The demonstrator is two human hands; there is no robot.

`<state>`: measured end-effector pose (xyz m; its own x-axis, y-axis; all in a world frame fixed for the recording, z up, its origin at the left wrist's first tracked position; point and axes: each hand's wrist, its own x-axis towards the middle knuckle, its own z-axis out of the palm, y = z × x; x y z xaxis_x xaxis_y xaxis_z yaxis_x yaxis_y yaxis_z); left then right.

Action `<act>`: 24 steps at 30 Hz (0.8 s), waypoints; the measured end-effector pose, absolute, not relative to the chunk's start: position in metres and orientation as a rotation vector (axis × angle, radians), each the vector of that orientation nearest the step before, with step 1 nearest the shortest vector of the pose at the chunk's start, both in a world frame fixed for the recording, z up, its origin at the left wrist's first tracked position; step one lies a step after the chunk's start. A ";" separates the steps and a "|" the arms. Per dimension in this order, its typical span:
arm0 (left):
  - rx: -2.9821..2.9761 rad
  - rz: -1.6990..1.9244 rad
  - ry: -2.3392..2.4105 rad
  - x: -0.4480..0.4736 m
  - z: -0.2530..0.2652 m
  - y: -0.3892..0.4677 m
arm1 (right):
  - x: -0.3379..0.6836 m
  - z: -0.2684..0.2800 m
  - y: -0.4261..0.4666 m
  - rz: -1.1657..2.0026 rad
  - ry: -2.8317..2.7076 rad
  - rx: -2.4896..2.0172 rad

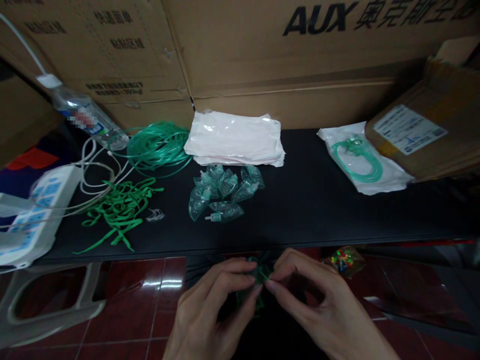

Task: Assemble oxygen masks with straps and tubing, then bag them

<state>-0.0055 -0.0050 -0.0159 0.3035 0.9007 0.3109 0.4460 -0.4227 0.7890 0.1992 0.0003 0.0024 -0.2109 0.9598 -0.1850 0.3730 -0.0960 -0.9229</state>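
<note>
Both of my hands meet low in the view, just in front of the near edge of the black table [318, 200]. My left hand [210, 310] and my right hand [318, 310] pinch a small green mask [258, 277] between their fingertips; the fingers of each are curled in narrow around it, and most of the piece is hidden behind them, so I cannot tell its full shape. It sits off the table, above the red tiled floor [150, 300].

Past the near edge, toward the middle of the table, lies a heap of clear green masks [221, 192], touching one another. Left of them, nearer the left edge, a tangle of green straps [120, 207] spreads out, with a small clear clip-like piece [155, 215] just beside it. A white power strip [33, 215] hangs over the left edge, its white cables [93, 170] looping across the top.

Farther back, a coil of green tubing [159, 147] rests near the far edge, touching a flat stack of white pouches [236, 137] to its right. A plastic bottle [88, 120] lies tilted at the far left corner. Toward the right edge, one sealed pouch with green tubing inside [362, 160] lies next to a brown carton [423, 125]. Large cardboard boxes [281, 55] stand along the far edge.
</note>
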 end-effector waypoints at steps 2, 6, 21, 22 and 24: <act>2.000 1.039 1.161 -0.006 -0.018 -0.005 | 0.198 0.001 0.000 1.304 -1.591 -1.458; 1.974 1.047 1.076 -0.009 -0.023 -0.004 | 0.198 -0.002 0.003 1.362 -1.506 -1.452; 1.929 0.889 0.999 -0.020 -0.031 -0.006 | 0.196 -0.014 -0.006 1.474 -1.648 -1.436; 1.929 0.883 0.996 -0.020 -0.031 -0.006 | 0.197 -0.015 -0.006 1.484 -1.667 -1.442; 1.916 0.879 0.991 -0.019 -0.031 -0.005 | 0.197 -0.016 -0.006 1.492 -1.722 -1.447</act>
